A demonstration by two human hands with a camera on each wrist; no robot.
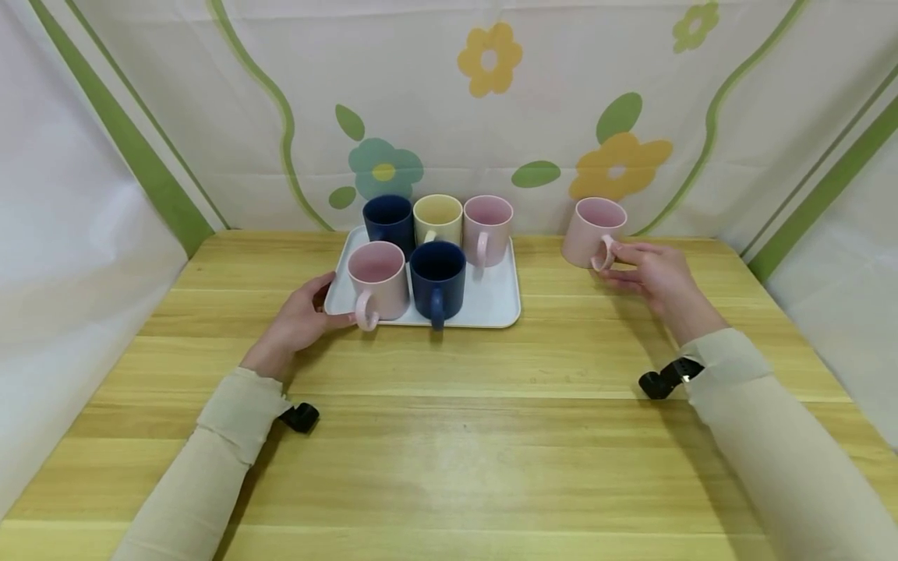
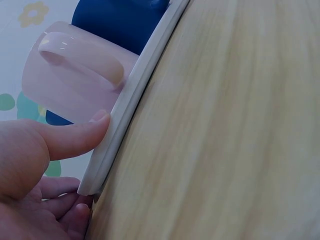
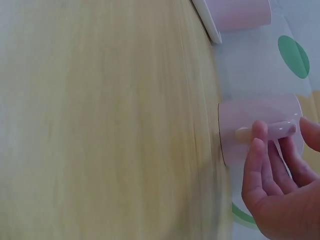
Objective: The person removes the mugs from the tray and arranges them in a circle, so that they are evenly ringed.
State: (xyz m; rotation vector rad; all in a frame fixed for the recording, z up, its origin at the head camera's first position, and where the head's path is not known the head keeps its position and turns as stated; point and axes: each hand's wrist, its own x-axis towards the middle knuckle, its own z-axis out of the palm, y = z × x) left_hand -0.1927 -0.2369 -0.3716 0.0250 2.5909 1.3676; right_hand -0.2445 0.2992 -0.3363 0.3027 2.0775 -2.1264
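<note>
At the left front corner of the white tray, my left hand grips the rim; in the left wrist view the thumb lies on the edge and the fingers curl round the corner. Beside that thumb, a pink mug stands on the tray with its handle towards me. To the right, my right hand holds another pink mug by its handle, fingers around it. This mug is upright at the table's back edge, apart from the tray.
Also on the tray are a front navy mug, a back navy mug, a pale yellow mug and a pink mug. Behind the wooden table hangs a flowered curtain.
</note>
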